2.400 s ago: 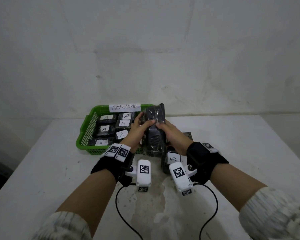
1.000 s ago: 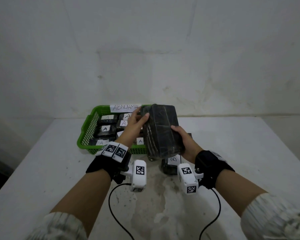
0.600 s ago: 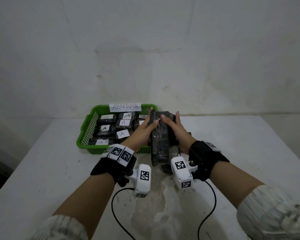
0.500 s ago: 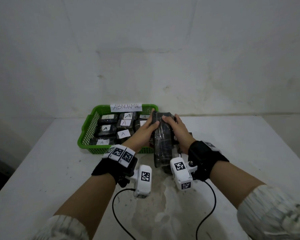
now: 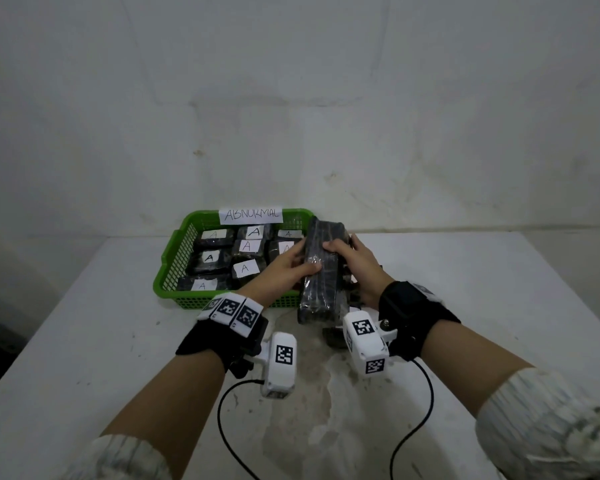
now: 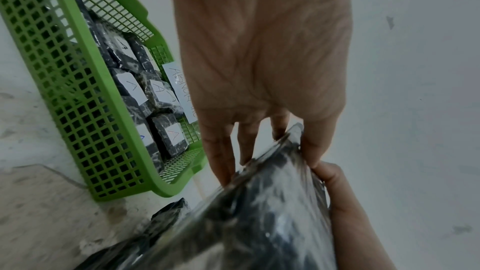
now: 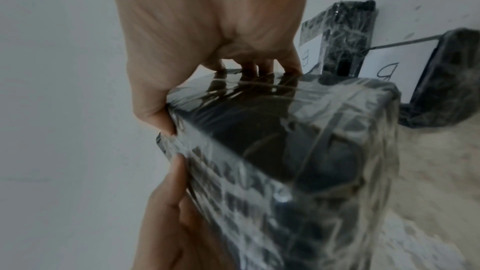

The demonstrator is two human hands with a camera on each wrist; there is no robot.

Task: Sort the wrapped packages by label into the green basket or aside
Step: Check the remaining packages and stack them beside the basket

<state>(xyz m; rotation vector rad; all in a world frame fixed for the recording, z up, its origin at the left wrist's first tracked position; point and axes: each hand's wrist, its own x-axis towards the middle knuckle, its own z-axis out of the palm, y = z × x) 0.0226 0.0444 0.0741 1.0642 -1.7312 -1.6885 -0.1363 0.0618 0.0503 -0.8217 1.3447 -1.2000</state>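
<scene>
Both hands held one black wrapped package (image 5: 321, 271) on edge above the table (image 5: 84, 341), just off the green basket's (image 5: 174, 258) right end near the far edge. The left hand (image 5: 284, 268) curled its thumb and fingers round the package's left side, and the right hand (image 5: 357, 268) gripped its right side and top. The basket held packages labelled A (image 5: 245, 268); others marked B (image 7: 389, 69) lay on the table beneath the right hand.

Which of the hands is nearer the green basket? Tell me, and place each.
Left. The left hand grips the wrapped package right at the green basket's near right corner, over its rim. The right hand holds the package's far side, away from the basket.
</scene>
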